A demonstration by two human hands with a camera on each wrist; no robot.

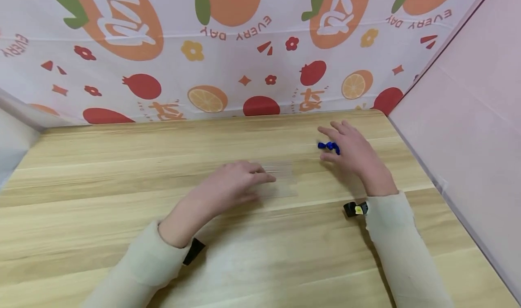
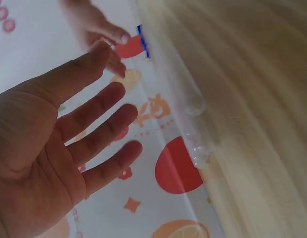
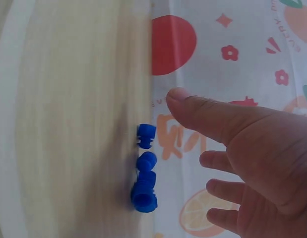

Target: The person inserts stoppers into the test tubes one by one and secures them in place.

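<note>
Several clear plastic tubes (image 1: 285, 177) with rounded ends lie side by side on the wooden table. My left hand (image 1: 229, 184) hovers at their left end, fingers spread and holding nothing. The left wrist view shows the rounded tube ends (image 2: 195, 105) beyond those fingertips. Further right and back, several small blue stoppers (image 1: 329, 145) lie in a short row. Over them is my right hand (image 1: 353, 149), its thumb and fingers parted around the row without gripping it. Ridged sides and a hollow end show on the blue stoppers (image 3: 144, 196) in the right wrist view.
A white cloth (image 1: 228, 68) printed with fruit hangs along the table's back edge. On the right, a pale wall panel (image 1: 476, 113) borders the table (image 1: 101, 186). Dark camera straps (image 1: 355, 209) sit at both wrists.
</note>
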